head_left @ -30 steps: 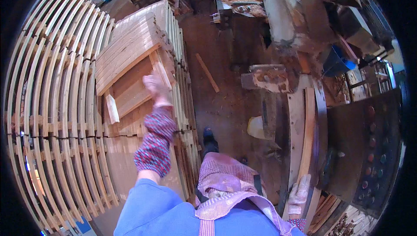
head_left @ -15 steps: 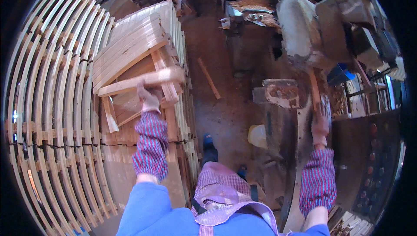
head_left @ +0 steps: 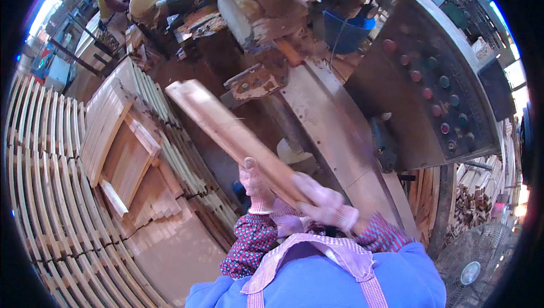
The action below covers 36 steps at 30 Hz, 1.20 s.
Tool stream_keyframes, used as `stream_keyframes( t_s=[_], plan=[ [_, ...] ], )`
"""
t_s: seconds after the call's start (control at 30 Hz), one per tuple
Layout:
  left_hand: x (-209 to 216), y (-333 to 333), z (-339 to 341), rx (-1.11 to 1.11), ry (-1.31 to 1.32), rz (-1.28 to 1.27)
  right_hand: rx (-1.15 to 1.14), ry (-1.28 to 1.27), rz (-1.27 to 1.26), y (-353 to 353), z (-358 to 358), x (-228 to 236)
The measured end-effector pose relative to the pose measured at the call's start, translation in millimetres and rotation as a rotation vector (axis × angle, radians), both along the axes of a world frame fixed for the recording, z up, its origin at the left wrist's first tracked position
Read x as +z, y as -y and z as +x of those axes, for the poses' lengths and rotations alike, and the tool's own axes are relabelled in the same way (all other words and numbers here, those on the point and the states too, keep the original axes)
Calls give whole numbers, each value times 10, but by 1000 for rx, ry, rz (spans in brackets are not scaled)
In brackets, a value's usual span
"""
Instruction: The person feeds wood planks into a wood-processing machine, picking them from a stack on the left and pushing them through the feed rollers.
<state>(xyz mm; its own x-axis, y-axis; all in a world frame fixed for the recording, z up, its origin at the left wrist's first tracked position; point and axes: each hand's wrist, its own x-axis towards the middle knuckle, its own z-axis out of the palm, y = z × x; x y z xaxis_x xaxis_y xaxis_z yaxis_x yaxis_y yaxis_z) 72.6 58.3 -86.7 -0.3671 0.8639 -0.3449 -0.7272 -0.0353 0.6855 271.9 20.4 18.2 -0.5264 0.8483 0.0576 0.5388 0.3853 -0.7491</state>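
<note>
A long light-brown wooden plank (head_left: pixel 218 129) lies slantwise in front of my body, its far end raised toward the upper left. Around its left edge close the fingers of my left hand (head_left: pixel 256 186), which wears a pale pink glove. My right hand (head_left: pixel 326 201), gloved likewise and a little blurred, is closed over the plank's near end. Just beyond the plank, to the right, runs the machine's flat metal table (head_left: pixel 323 118). A short piece of wood (head_left: pixel 290 52) sits at the table's far end, by the machine head.
At left stand a stack of cut boards (head_left: pixel 107 121) and rows of slatted wood (head_left: pixel 51 177). On the right are a control panel (head_left: pixel 433 81) with coloured buttons and a fan (head_left: pixel 470 271). A blue bucket (head_left: pixel 347 30) stands behind. Another person (head_left: pixel 110 2) is far left.
My view has turned right. The plank has come from above the board stack to in front of my body. My right hand has left the machine's far end and now grips the plank too.
</note>
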Motion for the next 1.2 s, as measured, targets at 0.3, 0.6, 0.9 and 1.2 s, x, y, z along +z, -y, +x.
stream_keyframes(
  t_s=[0.3, 0.6, 0.9, 1.2],
  plan=[
    [272, 62, 429, -174, -54, 7, -421, 635, 438, 62, 1324, -826],
    [352, -147, 361, -66, -77, -37, -303, 390, 609, -2424, 623, -1132],
    [351, -436, -46, -216, -1250, 187, -274, 118, -199, -113, 358, -508],
    [45, -1602, -3752, 53, -1514, -1202, -405, 688, 343, 87, 1365, -1119]
  ],
)
